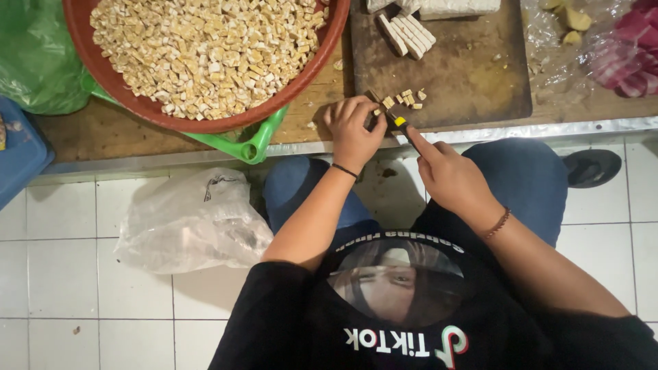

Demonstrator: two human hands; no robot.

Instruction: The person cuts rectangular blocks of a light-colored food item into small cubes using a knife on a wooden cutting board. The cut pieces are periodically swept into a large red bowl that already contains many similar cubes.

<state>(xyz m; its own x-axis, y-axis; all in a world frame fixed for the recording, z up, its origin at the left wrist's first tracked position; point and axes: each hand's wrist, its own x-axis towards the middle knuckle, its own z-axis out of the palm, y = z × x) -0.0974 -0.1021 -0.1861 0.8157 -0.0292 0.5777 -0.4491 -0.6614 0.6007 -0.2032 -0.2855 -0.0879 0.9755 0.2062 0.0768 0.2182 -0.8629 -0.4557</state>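
My right hand point(449, 175) grips a knife point(392, 116) with a dark handle and a yellow band; its blade reaches onto the dark wooden cutting board point(473, 82). Beside the blade, my left hand point(353, 130) presses fingertips down on a small strip of pale food at the board's near left corner. A few small cut cubes point(408, 99) lie just beyond the knife. Sliced pale strips point(406, 33) and a larger pale block point(456, 7) sit at the board's far edge.
A big red-brown bowl point(137, 103) heaped with small pale cubes rests on a green holder point(250, 144) at the left. A crumpled plastic bag point(192, 223) lies on the white tiled floor. Green bag at far left, a blue box below it, plastic wrap and red cloth at the right.
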